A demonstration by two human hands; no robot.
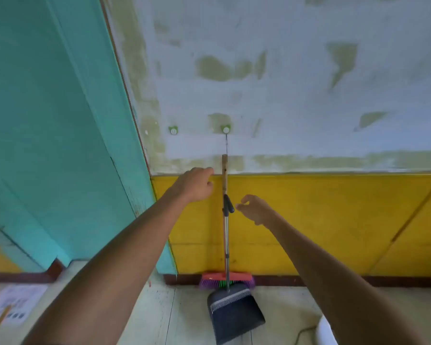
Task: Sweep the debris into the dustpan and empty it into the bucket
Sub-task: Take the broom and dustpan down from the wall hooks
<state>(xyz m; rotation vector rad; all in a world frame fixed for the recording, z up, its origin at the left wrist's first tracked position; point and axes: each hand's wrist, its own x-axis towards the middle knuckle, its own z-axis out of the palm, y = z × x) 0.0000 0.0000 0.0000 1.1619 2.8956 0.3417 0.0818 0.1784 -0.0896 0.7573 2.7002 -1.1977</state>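
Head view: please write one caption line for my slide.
Both bare hands, left hand and right hand, reach for the broom and dustpan against the yellow wall.

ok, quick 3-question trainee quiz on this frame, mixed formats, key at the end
1. True or false: the left hand is already gripping the broom handle.
2. The broom hangs from which wall hook? A) the left hook B) the right hook C) neither one
3. Fill in: the dustpan stands on the floor in front of the broom's ____.

Key:
1. False. The hand is beside the handle, not closed on it; the right hand is also open and empty.
2. B
3. bristles
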